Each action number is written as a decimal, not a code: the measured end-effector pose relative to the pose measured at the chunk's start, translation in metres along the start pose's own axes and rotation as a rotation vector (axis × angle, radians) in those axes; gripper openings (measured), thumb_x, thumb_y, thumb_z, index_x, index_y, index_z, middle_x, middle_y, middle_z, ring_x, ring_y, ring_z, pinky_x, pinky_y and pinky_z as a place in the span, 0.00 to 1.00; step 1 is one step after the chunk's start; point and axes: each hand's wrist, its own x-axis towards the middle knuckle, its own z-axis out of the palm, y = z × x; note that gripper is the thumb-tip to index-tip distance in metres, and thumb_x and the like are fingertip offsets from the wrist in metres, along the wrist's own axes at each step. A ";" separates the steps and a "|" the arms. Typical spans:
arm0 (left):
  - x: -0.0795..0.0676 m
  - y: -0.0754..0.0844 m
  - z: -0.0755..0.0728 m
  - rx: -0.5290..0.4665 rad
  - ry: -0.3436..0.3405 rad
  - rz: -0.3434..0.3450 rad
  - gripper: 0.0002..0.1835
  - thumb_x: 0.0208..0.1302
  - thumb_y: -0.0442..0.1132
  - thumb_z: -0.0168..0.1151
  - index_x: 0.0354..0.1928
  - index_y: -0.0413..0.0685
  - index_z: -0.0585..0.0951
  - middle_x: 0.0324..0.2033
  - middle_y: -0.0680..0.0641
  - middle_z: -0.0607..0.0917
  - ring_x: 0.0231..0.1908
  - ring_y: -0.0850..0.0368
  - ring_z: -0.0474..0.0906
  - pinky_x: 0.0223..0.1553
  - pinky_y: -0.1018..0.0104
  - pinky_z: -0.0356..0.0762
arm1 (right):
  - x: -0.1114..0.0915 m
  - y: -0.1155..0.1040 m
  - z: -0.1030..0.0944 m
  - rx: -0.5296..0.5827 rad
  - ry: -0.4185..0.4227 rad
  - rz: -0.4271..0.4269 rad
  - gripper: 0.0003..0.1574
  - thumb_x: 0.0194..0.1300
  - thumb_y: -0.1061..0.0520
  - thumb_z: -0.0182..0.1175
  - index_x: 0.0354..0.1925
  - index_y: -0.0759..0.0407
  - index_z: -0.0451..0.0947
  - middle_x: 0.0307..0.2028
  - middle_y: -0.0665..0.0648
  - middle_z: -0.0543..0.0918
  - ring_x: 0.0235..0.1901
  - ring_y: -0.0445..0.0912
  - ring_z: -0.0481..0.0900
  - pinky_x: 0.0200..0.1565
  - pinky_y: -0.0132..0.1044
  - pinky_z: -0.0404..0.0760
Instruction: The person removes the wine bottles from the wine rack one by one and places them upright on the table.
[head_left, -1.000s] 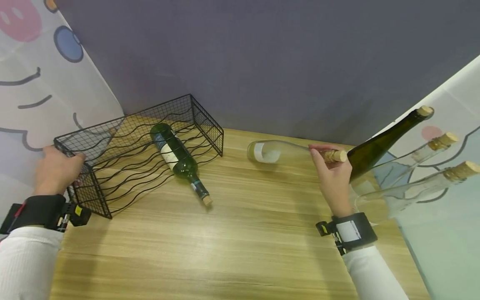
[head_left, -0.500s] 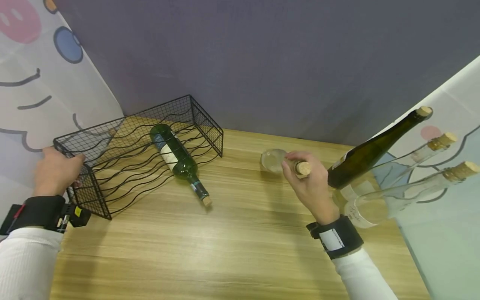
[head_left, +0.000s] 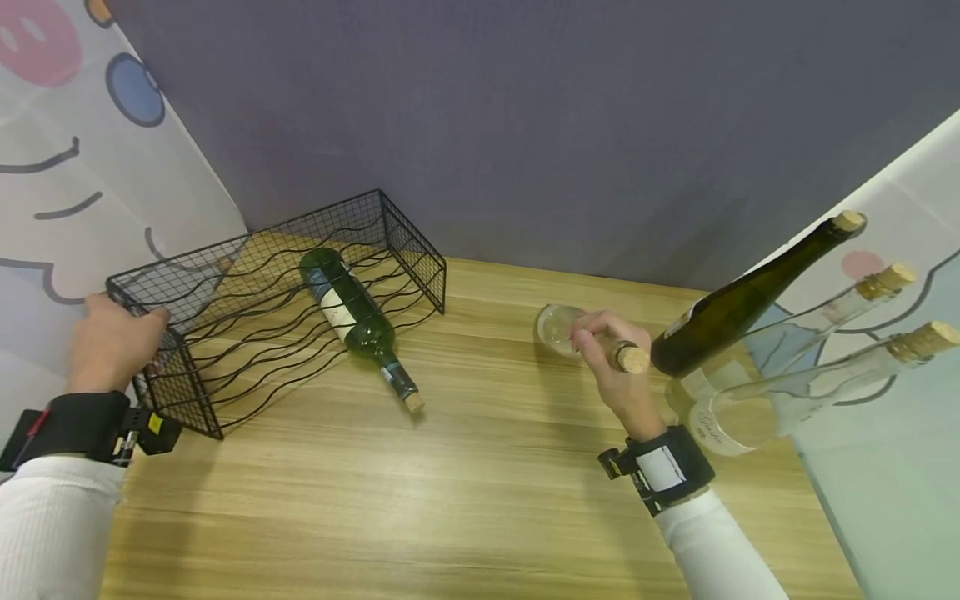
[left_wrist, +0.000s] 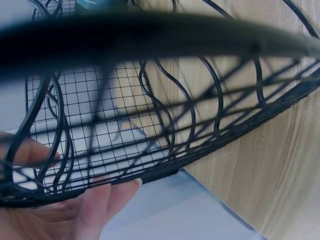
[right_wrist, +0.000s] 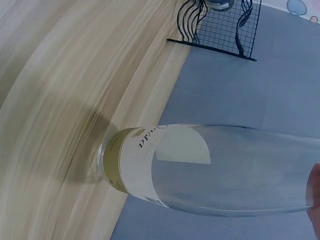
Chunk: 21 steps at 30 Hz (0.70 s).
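Note:
My left hand (head_left: 112, 337) grips the left end of a black wire wine rack (head_left: 187, 367); in the left wrist view its fingers (left_wrist: 92, 205) curl round the mesh and wire. A green wine bottle (head_left: 348, 312) with a white label lies across the rack's wavy wires, its corked neck jutting out over the front. To the right, my right hand (head_left: 615, 358) holds a clear corked bottle (head_left: 557, 327) by the neck. The right wrist view shows this bottle's white and gold label near its base (right_wrist: 112, 160), over the tabletop.
At the right stand a dark green corked bottle (head_left: 750, 292) and two clear corked bottles, one with a white label (head_left: 712, 429). A grey panel (head_left: 525, 125) rises behind the wooden table (head_left: 420, 517). Printed cloths (head_left: 52, 192) border both sides.
My right hand has moved left and a little toward me with the clear bottle, tipping it from nearly sideways to more upright. The left hand, rack and the bottle in it stay put.

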 end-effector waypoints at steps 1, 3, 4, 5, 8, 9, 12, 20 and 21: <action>0.000 0.000 0.000 -0.001 0.000 -0.002 0.47 0.73 0.54 0.37 0.68 0.14 0.37 0.45 0.16 0.65 0.42 0.24 0.69 0.33 0.42 0.71 | 0.000 0.000 0.000 0.013 -0.004 -0.008 0.31 0.70 0.48 0.59 0.21 0.73 0.71 0.24 0.48 0.81 0.34 0.36 0.81 0.46 0.30 0.78; 0.000 0.000 0.000 -0.002 -0.001 -0.006 0.47 0.73 0.54 0.37 0.69 0.15 0.37 0.46 0.16 0.65 0.43 0.24 0.68 0.34 0.42 0.71 | -0.001 0.001 0.000 0.020 -0.010 -0.025 0.28 0.70 0.51 0.59 0.21 0.72 0.70 0.25 0.47 0.80 0.32 0.37 0.80 0.43 0.29 0.77; 0.000 0.000 0.000 -0.001 -0.002 -0.006 0.47 0.73 0.54 0.37 0.69 0.14 0.37 0.46 0.15 0.65 0.43 0.23 0.68 0.34 0.41 0.71 | -0.001 0.001 0.001 0.019 -0.013 -0.032 0.27 0.70 0.54 0.59 0.21 0.72 0.71 0.25 0.47 0.81 0.32 0.37 0.79 0.42 0.28 0.77; 0.000 0.000 0.000 -0.002 -0.001 -0.006 0.47 0.73 0.54 0.37 0.69 0.14 0.37 0.47 0.15 0.64 0.44 0.23 0.68 0.35 0.41 0.71 | -0.001 0.001 0.001 0.005 -0.017 -0.037 0.26 0.70 0.54 0.59 0.21 0.72 0.71 0.26 0.46 0.81 0.32 0.37 0.79 0.42 0.28 0.77; 0.001 -0.001 0.000 -0.002 -0.002 -0.006 0.47 0.73 0.54 0.37 0.68 0.14 0.36 0.45 0.15 0.66 0.43 0.24 0.69 0.35 0.41 0.71 | -0.001 0.001 0.002 -0.033 -0.020 -0.043 0.22 0.68 0.58 0.58 0.21 0.71 0.72 0.27 0.44 0.81 0.32 0.37 0.80 0.42 0.26 0.77; 0.001 -0.001 0.000 -0.001 -0.004 -0.006 0.47 0.73 0.54 0.37 0.68 0.14 0.36 0.45 0.16 0.66 0.42 0.24 0.69 0.34 0.41 0.71 | -0.001 0.001 0.003 -0.039 -0.018 -0.044 0.21 0.68 0.58 0.58 0.21 0.71 0.73 0.27 0.43 0.82 0.32 0.36 0.80 0.42 0.26 0.77; 0.001 -0.001 0.000 -0.005 -0.008 -0.004 0.47 0.73 0.54 0.37 0.68 0.14 0.36 0.45 0.15 0.66 0.43 0.24 0.69 0.34 0.41 0.71 | 0.000 0.001 0.004 -0.037 -0.005 -0.028 0.25 0.69 0.54 0.58 0.20 0.70 0.72 0.27 0.41 0.81 0.30 0.37 0.80 0.41 0.27 0.77; 0.004 -0.004 0.000 0.000 -0.012 -0.005 0.48 0.72 0.55 0.37 0.69 0.15 0.34 0.49 0.12 0.64 0.44 0.21 0.68 0.35 0.39 0.71 | 0.006 -0.001 0.005 0.052 0.008 -0.007 0.29 0.70 0.50 0.56 0.20 0.70 0.72 0.21 0.50 0.79 0.27 0.40 0.78 0.35 0.27 0.76; 0.005 -0.004 0.000 0.000 -0.012 0.000 0.48 0.72 0.55 0.37 0.69 0.15 0.34 0.47 0.13 0.66 0.43 0.22 0.70 0.34 0.40 0.71 | 0.007 -0.001 0.005 0.042 0.004 0.006 0.29 0.70 0.49 0.56 0.20 0.69 0.72 0.21 0.49 0.79 0.27 0.40 0.78 0.34 0.27 0.76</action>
